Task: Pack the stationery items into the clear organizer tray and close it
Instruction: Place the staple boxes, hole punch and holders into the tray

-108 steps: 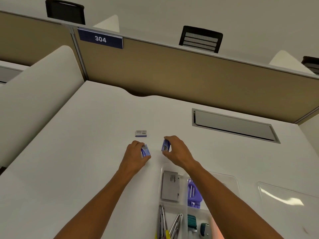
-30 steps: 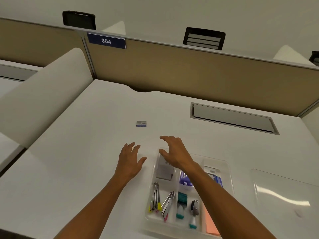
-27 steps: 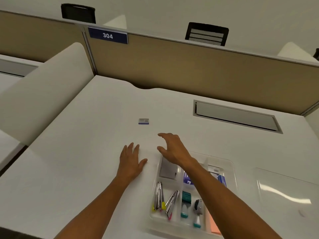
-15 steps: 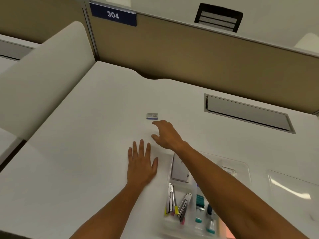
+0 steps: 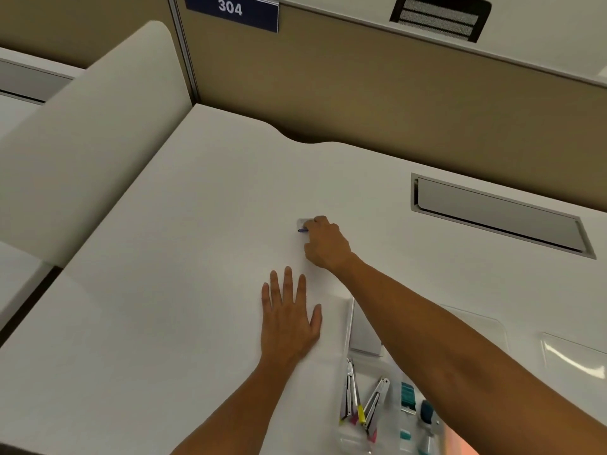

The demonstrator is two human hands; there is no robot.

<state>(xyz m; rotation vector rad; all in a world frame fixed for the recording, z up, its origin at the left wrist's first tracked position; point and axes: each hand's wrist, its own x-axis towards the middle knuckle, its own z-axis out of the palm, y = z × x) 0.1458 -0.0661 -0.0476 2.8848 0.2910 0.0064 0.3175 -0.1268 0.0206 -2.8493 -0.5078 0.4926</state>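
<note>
A small grey and blue box (image 5: 303,224) lies on the white desk, mostly covered by my right hand (image 5: 325,243), whose fingers are closed around it. My left hand (image 5: 289,318) rests flat on the desk with fingers spread, just left of the clear organizer tray (image 5: 345,326). The tray, at the lower right, holds a grey box (image 5: 364,333), several pens and highlighters (image 5: 353,394), teal correction tapes (image 5: 409,394) and an orange pad (image 5: 460,446). My right forearm hides much of the tray.
The clear lid (image 5: 574,359) lies on the desk to the right of the tray. A recessed grey cable slot (image 5: 496,213) sits at the back right. A tan partition (image 5: 361,90) with a 304 sign (image 5: 231,9) closes the back; a white divider (image 5: 82,142) stands at the left.
My right hand has reached forward from the tray's far end to the small box and closed on it. My left hand has flattened on the desk. The camera has tilted down.
</note>
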